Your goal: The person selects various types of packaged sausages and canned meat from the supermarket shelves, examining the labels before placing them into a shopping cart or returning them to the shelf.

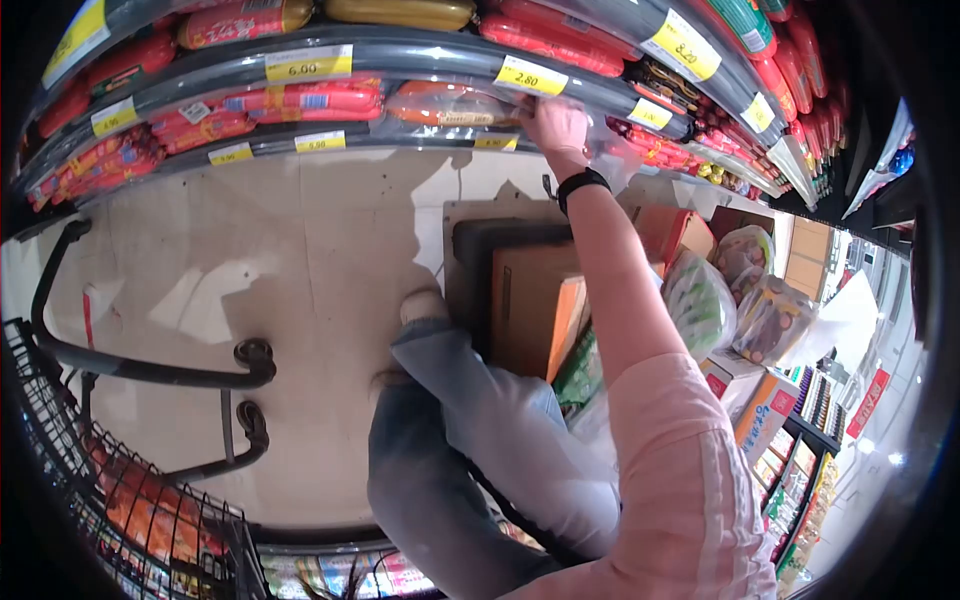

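My right hand point(557, 128), with a black band on the wrist, reaches up to the lower shelf. Its fingers are curled at the right end of a clear plastic pack of reddish-orange sausage point(450, 106); the fingertips are partly hidden. Loose clear plastic point(618, 158) hangs beside the hand. To the left lie red sausage packs point(305, 101) on the same shelf. Just above the hand is a yellow price tag point(531, 75) reading 2.80. My left hand is out of view.
A black wire shopping cart point(150, 490) stands at lower left, its black frame point(150, 370) above the tiled floor point(330, 260). Close to my legs point(470, 430) is a cardboard box point(530, 300) on the right. Bagged goods point(700, 300) and more cartons point(765, 405) lie beyond my forearm.
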`<move>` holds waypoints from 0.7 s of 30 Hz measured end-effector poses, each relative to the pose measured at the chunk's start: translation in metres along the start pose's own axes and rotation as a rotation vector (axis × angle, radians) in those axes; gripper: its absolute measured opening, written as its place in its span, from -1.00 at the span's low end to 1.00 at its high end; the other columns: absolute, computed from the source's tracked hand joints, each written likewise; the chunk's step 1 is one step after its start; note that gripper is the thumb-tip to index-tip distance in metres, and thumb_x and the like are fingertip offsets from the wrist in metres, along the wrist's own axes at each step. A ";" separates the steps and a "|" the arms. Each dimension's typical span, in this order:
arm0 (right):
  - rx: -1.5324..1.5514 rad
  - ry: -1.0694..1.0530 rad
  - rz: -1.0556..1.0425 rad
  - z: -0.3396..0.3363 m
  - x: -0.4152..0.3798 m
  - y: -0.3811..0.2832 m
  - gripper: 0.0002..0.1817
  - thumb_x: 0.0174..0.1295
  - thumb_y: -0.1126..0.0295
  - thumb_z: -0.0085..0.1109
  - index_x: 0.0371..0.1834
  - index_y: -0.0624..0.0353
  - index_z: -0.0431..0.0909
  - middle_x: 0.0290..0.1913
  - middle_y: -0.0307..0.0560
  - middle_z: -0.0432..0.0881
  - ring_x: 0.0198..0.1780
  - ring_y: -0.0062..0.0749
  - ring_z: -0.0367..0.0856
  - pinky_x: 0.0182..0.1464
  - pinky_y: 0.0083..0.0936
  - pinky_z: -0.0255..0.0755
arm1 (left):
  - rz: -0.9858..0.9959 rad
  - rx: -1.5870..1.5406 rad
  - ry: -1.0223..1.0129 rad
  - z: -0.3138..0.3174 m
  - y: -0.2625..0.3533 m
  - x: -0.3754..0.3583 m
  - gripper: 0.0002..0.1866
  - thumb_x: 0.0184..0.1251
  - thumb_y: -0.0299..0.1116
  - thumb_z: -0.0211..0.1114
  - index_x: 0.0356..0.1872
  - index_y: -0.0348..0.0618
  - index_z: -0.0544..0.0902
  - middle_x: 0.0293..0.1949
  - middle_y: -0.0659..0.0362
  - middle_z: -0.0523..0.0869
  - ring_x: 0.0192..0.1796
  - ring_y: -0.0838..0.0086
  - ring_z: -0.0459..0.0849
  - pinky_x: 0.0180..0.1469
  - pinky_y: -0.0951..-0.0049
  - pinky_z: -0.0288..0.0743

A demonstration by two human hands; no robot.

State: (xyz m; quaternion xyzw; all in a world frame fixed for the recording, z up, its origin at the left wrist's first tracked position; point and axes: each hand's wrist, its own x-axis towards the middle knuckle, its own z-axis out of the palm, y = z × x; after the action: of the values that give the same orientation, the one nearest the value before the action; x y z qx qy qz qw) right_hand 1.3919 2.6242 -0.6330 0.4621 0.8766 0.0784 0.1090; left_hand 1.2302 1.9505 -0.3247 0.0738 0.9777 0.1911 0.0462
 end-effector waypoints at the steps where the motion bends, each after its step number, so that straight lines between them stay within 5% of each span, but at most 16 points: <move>1: 0.054 0.220 -0.070 0.010 -0.014 0.002 -0.67 0.00 0.14 0.08 -0.21 0.05 0.43 -0.38 0.07 0.60 -0.39 -0.09 0.60 -0.31 -0.21 0.45 | -0.003 -0.005 -0.007 -0.005 0.000 -0.002 -0.42 0.34 -0.07 -0.06 0.13 -0.45 0.30 0.12 -0.16 0.37 0.12 0.13 0.39 0.18 0.28 0.19; 4: 0.215 -0.113 0.061 -0.036 -0.053 -0.012 -0.64 -0.01 0.26 0.05 -0.14 0.10 0.29 -0.45 0.04 0.59 -0.39 -0.01 0.59 -0.34 -0.11 0.44 | -0.012 -0.051 -0.015 -0.023 -0.006 -0.008 -0.42 0.34 -0.07 -0.06 0.14 -0.44 0.30 0.12 -0.16 0.37 0.12 0.13 0.39 0.18 0.27 0.18; 10: 0.201 -0.469 0.174 -0.121 -0.132 -0.006 -0.63 0.05 0.14 0.03 -0.13 0.10 0.35 -0.33 0.09 0.61 -0.23 -0.04 0.58 -0.19 -0.19 0.44 | -0.082 -0.177 -0.070 -0.061 -0.020 -0.020 -0.43 0.33 -0.10 -0.05 0.13 -0.44 0.30 0.10 -0.15 0.38 0.11 0.16 0.38 0.19 0.30 0.17; 15: 0.116 -0.456 0.134 -0.193 -0.200 0.009 -0.70 0.06 0.21 0.02 -0.19 0.11 0.37 -0.32 0.08 0.60 -0.24 -0.06 0.58 -0.22 -0.19 0.45 | -0.191 -0.199 -0.279 -0.054 0.041 -0.007 -0.41 0.12 -0.37 0.12 0.19 -0.40 0.24 0.16 -0.13 0.35 0.17 0.17 0.36 0.20 0.29 0.18; 21: 0.289 -0.389 0.062 -0.307 -0.312 0.004 -0.66 0.07 0.13 0.07 -0.19 0.10 0.36 -0.37 0.11 0.59 -0.29 0.04 0.57 -0.27 -0.13 0.42 | 0.052 -0.447 -0.455 -0.057 0.059 -0.002 -0.39 0.14 -0.26 0.15 0.17 -0.43 0.25 0.10 -0.17 0.41 0.16 0.04 0.38 0.18 0.29 0.23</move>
State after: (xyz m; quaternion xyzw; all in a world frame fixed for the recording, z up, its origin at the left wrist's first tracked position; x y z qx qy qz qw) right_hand 1.4858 2.3574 -0.2991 0.5061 0.8266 -0.1348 0.2060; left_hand 1.2329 1.9837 -0.2495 0.1278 0.8738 0.3809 0.2739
